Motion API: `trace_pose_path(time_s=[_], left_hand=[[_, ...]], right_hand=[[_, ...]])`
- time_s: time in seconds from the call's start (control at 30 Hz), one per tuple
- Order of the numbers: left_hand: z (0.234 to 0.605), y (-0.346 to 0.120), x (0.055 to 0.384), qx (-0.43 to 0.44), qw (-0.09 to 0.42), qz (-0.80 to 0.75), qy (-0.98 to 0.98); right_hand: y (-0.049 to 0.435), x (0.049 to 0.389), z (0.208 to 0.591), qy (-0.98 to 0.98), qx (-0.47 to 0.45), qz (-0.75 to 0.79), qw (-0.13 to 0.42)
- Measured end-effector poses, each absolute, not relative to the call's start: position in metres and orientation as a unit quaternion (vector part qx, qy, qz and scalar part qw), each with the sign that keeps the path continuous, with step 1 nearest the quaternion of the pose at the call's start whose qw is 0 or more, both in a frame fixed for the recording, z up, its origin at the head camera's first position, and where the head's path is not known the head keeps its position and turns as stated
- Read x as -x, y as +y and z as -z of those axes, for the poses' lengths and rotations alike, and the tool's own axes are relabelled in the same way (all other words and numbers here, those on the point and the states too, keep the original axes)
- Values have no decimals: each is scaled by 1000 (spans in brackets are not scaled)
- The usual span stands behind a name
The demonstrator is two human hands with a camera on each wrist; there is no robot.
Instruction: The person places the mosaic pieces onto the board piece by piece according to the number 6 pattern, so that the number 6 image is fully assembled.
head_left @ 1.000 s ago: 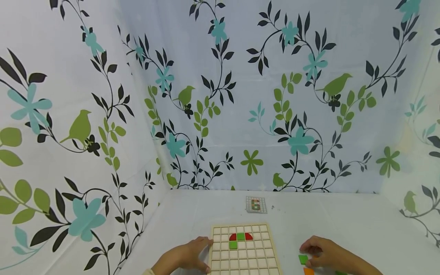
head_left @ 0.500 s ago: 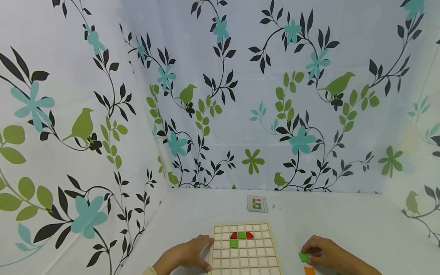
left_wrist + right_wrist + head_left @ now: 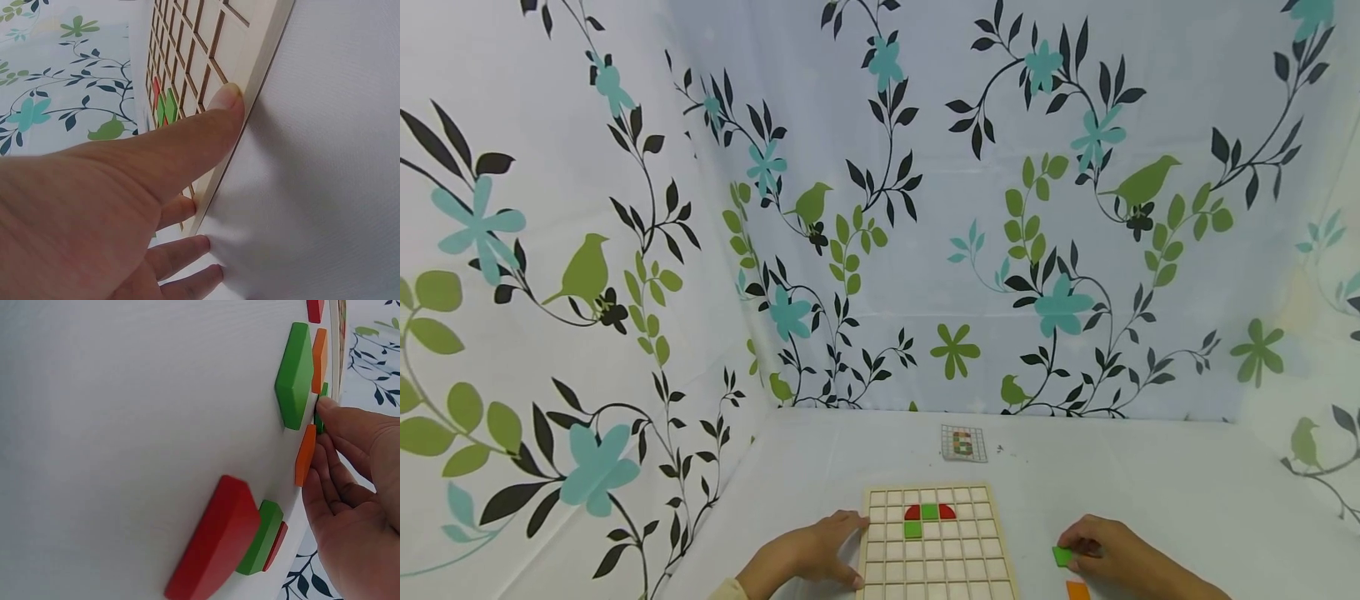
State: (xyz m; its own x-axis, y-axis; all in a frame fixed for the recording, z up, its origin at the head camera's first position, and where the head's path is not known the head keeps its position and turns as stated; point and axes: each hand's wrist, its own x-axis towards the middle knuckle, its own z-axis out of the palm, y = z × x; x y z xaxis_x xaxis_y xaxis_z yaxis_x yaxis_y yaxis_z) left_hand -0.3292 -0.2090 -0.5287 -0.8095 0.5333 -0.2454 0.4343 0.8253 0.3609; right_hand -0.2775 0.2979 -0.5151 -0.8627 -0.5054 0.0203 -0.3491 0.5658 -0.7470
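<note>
A wooden grid board (image 3: 891, 550) lies on the white table, with red rounded tiles (image 3: 947, 512) and green square tiles (image 3: 913, 529) in its cells. My left hand (image 3: 820, 552) rests at its left edge; in the left wrist view the thumb (image 3: 219, 119) presses on the wooden rim and the other fingers are spread along the side, some of them apart from it. To the right of the board, my right hand (image 3: 1108, 552) pinches a green square tile (image 3: 1062, 557) between thumb and fingertips. The right wrist view shows this green tile (image 3: 322, 412) partly covered by the fingers.
Loose tiles lie around my right hand: orange tiles (image 3: 305, 456), a large-looking green one (image 3: 295, 375) and a red one (image 3: 215, 540). A small card with a coloured grid pattern (image 3: 963, 443) lies behind the board. Patterned curtains (image 3: 880, 250) enclose the table.
My right fingers have come together on the green tile, which has shifted slightly. My left hand stays at the board's edge. The head view has moved a little.
</note>
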Motion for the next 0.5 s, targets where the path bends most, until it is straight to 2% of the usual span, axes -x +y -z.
trace_pose_path(time_s=[0.2, 0.5], left_hand=[[498, -198, 310, -243, 178, -151, 941], [506, -203, 313, -276, 155, -140, 938]], right_hand=[[287, 282, 510, 899, 227, 367, 68], [266, 292, 498, 905, 257, 337, 28]])
